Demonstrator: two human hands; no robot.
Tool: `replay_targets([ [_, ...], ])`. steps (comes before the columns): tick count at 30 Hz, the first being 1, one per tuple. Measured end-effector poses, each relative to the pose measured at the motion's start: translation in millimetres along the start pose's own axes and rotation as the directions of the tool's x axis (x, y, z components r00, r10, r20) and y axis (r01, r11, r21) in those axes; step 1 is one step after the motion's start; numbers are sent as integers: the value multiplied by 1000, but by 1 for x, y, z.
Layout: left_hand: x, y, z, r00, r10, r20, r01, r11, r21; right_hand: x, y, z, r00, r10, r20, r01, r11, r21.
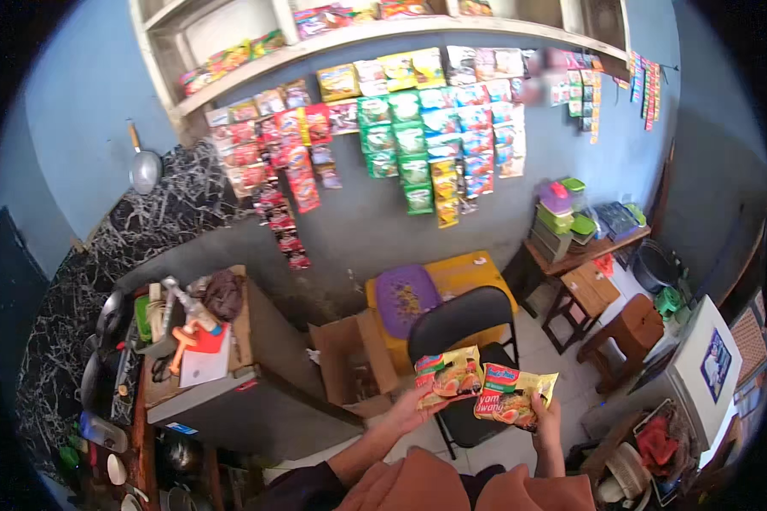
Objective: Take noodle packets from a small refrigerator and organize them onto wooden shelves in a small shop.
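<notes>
In my left hand (413, 409) lies a packet of instant noodles (449, 377), yellow with a red and green band and a bowl pictured on it. My right hand (547, 418) grips the right edge of another noodle packet (513, 397), its thumb on the front. The two packets are side by side and close together, the right one slightly lower. Both are above a black folding chair (463, 319), in front of my body. Wrappers hide parts of the fingers of both hands.
Strips of sachets (412, 147) hang on the wall under a white shelf (396, 29) with more packets. An open cardboard box (351, 364) stands beside a yellow table (473, 274) bearing a purple tray (406, 297). A cluttered cabinet (262, 409) is left; wooden stools (591, 287) stand right.
</notes>
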State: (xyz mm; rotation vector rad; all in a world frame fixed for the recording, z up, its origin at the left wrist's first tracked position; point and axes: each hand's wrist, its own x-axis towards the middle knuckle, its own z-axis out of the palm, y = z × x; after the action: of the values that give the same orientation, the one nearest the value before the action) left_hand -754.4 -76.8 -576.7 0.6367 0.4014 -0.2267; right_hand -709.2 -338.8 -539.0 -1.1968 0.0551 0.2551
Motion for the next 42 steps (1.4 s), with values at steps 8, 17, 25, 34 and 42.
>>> replay_targets([
  [8, 28, -25, 78, 921, 271, -281, -290, 957, -27, 70, -51, -134, 955, 177, 237, -217, 964, 153],
  [17, 19, -47, 93, 750, 488, -446, -543, 840, 6, 140, -59, -159, 906, 218, 363, -328, 903, 278],
  [25, 87, -43, 76, 761, 516, -392, -549, 835, 33, 196, -25, -176, 811, 418, 409, -486, 871, 72],
  [34, 198, 195, 155, 723, 687, -76, -643, 709, 289, 385, -132, 27, 748, -156, 645, 200, 980, 5],
  [42, 150, 416, 294, 636, 771, 18, -692, 560, 455, 467, -360, 277, 411, -350, 842, 468, 873, 134],
])
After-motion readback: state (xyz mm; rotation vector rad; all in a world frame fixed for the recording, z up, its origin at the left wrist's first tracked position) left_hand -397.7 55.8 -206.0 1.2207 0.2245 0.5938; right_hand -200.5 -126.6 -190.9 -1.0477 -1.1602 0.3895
